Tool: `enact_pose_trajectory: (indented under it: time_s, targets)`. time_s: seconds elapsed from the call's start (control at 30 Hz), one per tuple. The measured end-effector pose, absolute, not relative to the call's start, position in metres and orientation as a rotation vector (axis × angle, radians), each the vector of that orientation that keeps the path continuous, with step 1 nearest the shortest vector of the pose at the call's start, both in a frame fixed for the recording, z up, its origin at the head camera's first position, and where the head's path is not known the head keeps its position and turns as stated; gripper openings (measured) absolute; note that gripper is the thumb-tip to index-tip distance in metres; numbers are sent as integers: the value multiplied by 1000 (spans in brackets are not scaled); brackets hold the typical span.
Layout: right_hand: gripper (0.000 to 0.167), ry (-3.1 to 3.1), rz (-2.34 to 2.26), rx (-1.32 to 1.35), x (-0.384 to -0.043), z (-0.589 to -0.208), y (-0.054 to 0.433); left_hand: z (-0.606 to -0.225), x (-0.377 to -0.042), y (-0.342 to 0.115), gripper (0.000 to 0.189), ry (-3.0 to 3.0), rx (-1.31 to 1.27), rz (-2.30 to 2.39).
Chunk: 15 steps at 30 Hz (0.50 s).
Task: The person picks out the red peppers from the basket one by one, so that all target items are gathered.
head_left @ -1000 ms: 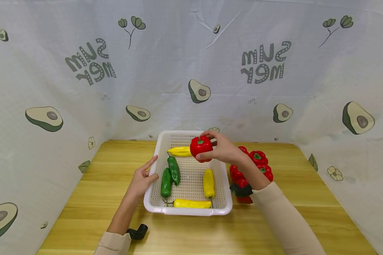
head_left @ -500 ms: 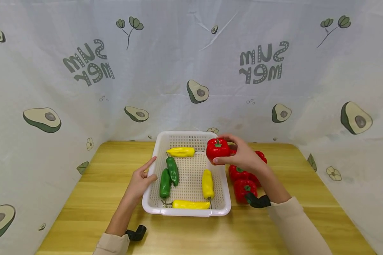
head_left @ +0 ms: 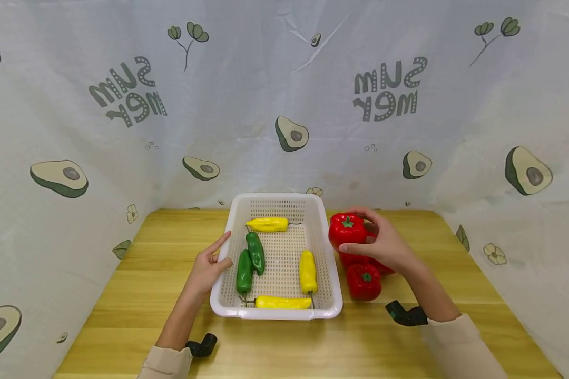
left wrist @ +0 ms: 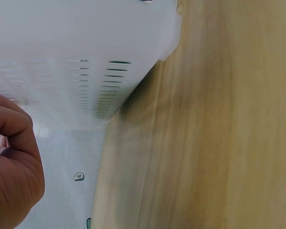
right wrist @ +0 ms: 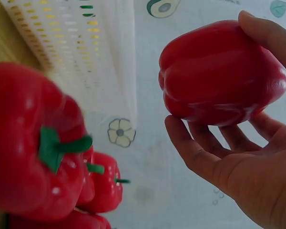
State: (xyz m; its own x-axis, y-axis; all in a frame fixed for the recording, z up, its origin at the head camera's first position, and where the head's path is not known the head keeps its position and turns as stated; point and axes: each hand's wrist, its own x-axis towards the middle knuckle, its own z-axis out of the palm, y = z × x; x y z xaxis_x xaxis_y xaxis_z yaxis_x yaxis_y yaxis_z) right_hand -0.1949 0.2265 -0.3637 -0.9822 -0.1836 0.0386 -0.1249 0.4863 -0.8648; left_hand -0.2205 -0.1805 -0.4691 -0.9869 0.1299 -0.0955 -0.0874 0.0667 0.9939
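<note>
My right hand (head_left: 381,242) holds a red bell pepper (head_left: 347,230) above other red bell peppers, just right of the white basket. In the right wrist view, thumb and fingers wrap the held bell pepper (right wrist: 214,76), off the table. At the basket's left side, my left hand (head_left: 208,271) grips the rim, thumb over the edge and index finger pointing along it. The left wrist view shows curled fingers (left wrist: 12,124) beside the basket's outer wall (left wrist: 86,33). Inside the basket (head_left: 333,273) lie two green peppers (head_left: 250,260) and three yellow peppers (head_left: 308,271).
Several red bell peppers (head_left: 364,282) are clustered against the basket's right side, partly hidden by the right hand. A wooden table (head_left: 137,295) carries everything. Behind it hangs a pale avocado-print cloth (head_left: 246,95). A black wrist mount (head_left: 203,345) juts from each sleeve.
My right hand has carried the red bell pepper from above the basket rightward, past its rim, to over the other bell peppers. The left hand stays on the rim, and the basket's peppers are unmoved.
</note>
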Motion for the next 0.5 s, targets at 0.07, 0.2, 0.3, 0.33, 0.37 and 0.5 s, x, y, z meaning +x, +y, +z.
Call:
enact_pose_trajectory:
  time_s: [0.07,0.2,0.3,0.33,0.37,0.5]
  targets:
    - [81,2661,-1546,-272,-190,-364,233,-469,-220,-180,76,2166,41,2047]
    - [83,2682,-1551,-249,-183,-367,249,-469,-220,-180,77,2161,33,2049]
    - [82,2685,-1561,-221,-177,-369,260,-469,-221,-180,77,2167,34,2045]
    - [80,2684,-1565,-212,-174,-370,263,-468,-221,-180,77,2167,35,2045]
    - [79,2680,-1570,-205,-172,-370,267,-468,-221,-180,76,2169,36,2043]
    - [79,2701,-1551,-200,-164,-374,279,-468,-221,-180,77,2165,36,2043]
